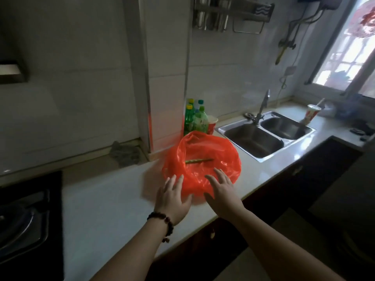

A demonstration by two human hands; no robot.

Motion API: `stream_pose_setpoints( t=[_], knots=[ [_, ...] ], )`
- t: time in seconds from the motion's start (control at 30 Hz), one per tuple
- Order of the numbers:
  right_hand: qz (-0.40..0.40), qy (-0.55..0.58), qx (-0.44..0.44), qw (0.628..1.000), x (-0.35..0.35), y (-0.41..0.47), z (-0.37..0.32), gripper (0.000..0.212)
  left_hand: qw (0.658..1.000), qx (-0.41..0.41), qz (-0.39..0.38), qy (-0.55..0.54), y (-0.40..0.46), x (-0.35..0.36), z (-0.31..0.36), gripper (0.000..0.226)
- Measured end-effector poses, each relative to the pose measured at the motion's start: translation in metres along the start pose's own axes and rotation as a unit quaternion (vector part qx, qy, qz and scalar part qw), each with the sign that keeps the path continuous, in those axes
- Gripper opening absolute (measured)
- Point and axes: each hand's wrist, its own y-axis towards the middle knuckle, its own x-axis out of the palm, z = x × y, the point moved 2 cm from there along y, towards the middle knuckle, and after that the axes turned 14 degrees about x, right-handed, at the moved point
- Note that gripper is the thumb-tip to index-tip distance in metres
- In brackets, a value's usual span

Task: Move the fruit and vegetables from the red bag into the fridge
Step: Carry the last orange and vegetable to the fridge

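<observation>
Though spread, both hands (172,197) at bag (203,159)

both bare forearms reach forward side by side, the left hand (172,196) palm down with fingers straight and slightly spread, a dark beaded bracelet (162,222) round its wrist, the right hand (221,189) likewise flat and spread, fingers extended, neither hand curled round anything.

Legible text: none | green bottles (195,118): labels blurred, unreadable | red paper cup (212,124) beside the bottles: print unreadable | red-and-white paper cup (311,115) right of the sink: print unreadable | red window decoration (363,19): pattern too blurred to read
</observation>
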Motion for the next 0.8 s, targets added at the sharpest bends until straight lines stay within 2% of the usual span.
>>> stream_pose_setpoints(
  t=[0.27, 0.5, 0.7, 0.8],
  knots=[
    [-0.025, 0.064, -0.006, 0.998, 0.011, 0.137, 0.015, 0.056, 0.996, -0.078, 0.031, -0.018, 0.125, 0.025, -0.024, 0.073],
    [-0.069, 0.096, -0.015, 0.993, 0.033, 0.203, 0.033, 0.056, 0.998, -0.065, 0.015, 0.014, 0.173, 0.056, -0.022, 0.066],
    [-0.112, 0.117, -0.067, 0.984, 0.059, 0.256, 0.046, 0.055, 0.994, -0.029, 0.087, 0.067, 0.209, 0.082, -0.021, 0.051],
    [-0.13, 0.12, -0.102, 0.979, 0.06, 0.291, 0.058, 0.054, 0.994, -0.029, 0.045, 0.098, 0.228, 0.095, -0.026, 0.053]
  ],
)
